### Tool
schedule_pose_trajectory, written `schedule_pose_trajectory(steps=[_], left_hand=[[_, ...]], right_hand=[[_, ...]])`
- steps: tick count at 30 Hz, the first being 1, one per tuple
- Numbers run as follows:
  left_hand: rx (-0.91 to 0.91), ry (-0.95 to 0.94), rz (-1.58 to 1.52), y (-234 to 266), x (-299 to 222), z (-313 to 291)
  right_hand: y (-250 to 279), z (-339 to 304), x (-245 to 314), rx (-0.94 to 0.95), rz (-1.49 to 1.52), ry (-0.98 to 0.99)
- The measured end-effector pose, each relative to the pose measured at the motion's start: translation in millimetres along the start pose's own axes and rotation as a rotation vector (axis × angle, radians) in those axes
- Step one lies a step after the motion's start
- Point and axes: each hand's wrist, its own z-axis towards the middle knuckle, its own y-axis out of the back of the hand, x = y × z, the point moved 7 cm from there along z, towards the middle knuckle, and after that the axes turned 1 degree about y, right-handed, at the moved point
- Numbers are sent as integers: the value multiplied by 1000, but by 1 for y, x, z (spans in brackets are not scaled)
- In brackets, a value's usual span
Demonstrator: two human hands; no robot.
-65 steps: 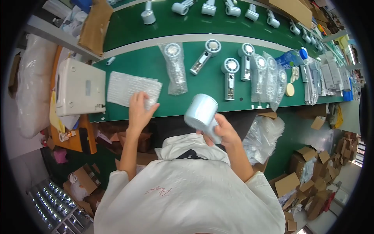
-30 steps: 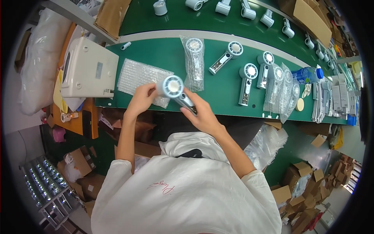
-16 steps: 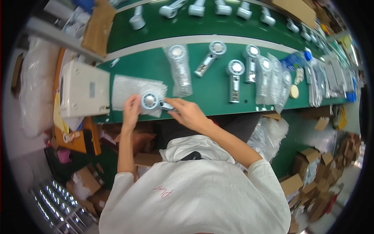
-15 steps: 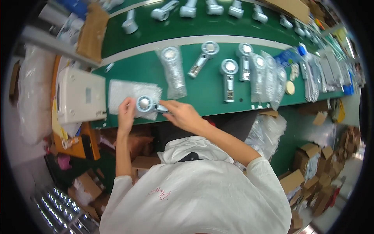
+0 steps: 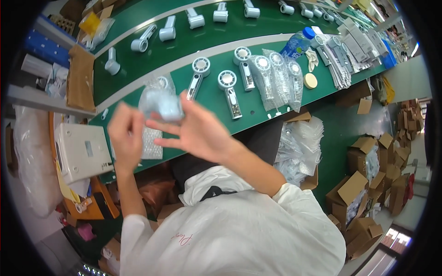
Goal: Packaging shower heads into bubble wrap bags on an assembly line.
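Observation:
A pale blue handheld fan (image 5: 168, 107), smeared by motion, is up off the bench between my hands. My left hand (image 5: 126, 138) is closed at the fan's left side; blur hides its exact grip. My right hand (image 5: 200, 131) has its fingers spread, with thumb and fingertips close around the fan's right end. Under and beyond them is a clear bubble-wrap bag (image 5: 152, 142) on the green bench. Behind the held fan lies another fan in clear wrap (image 5: 162, 82), partly covered.
Unwrapped fans (image 5: 227, 80) lie to the right, beside several bagged fans (image 5: 278, 69). A blue-capped bottle (image 5: 297, 43) and a round cream lid (image 5: 310, 81) are farther right. A white machine (image 5: 83, 149) stands left. More fans (image 5: 168, 30) line the green belt (image 5: 129, 64) behind.
The fan has been raised off the bubble-wrap and turned. My right hand's fingers have spread from its handle, and my left hand has curled closed. The view has shifted to the right.

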Motion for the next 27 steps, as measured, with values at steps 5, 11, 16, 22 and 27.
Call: schedule_pose_trajectory(steps=[5,11,16,22,27], left_hand=[[-68,-265,-509,24,-16,85],[423,-534,-718,-28,-84,73],[462,-673,-367,-68,-101,27],[46,-65,-255,-19,85,131],[-350,529,578,13,370,137]], right_hand=[[-2,-59,59,934,74,86],[28,-42,49,515,-63,-34],[33,-35,56,247,-319,89],[55,-55,140,-180,-1483,469],[100,-74,209,-538,-1959,532]])
